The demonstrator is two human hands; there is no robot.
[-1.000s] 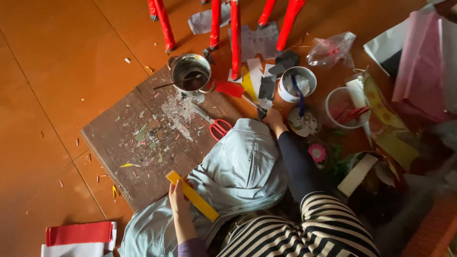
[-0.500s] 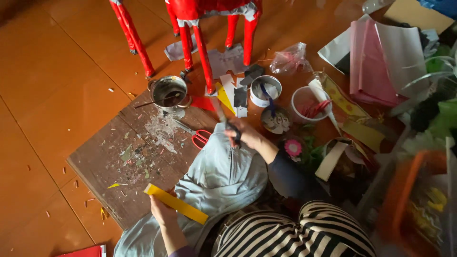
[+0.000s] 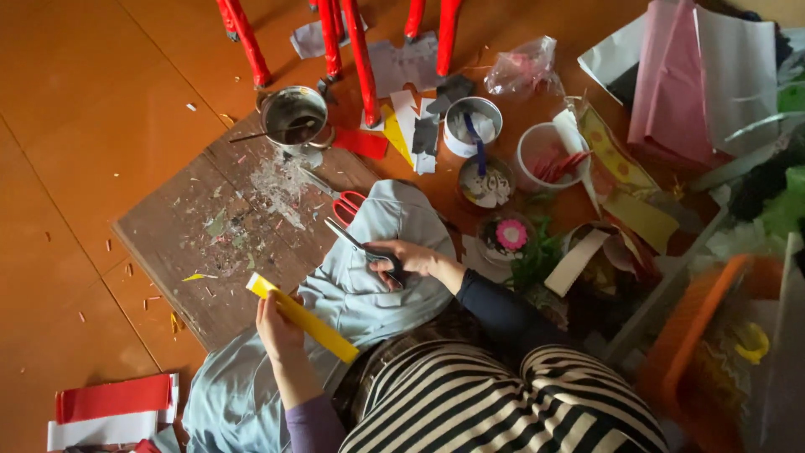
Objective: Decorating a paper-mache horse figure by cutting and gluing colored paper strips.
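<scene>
Head view showed the left hand [image 3: 281, 329] pinching a long yellow paper strip [image 3: 302, 318] — held above the grey-trousered knee. Right hand [image 3: 411, 258] was closed round black-handled scissors [image 3: 362, 248], blades apart, near red-handled scissors [image 3: 340, 200].

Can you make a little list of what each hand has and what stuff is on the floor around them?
left hand: holds a yellow paper strip
right hand: holds dark-handled scissors
under hands: pale blue cloth over the lap
floor ahead: brown board speckled with scraps
on board: red-handled scissors
behind board: metal pot, red stool legs
right side: white cups, pink flower, paper sheets
</scene>
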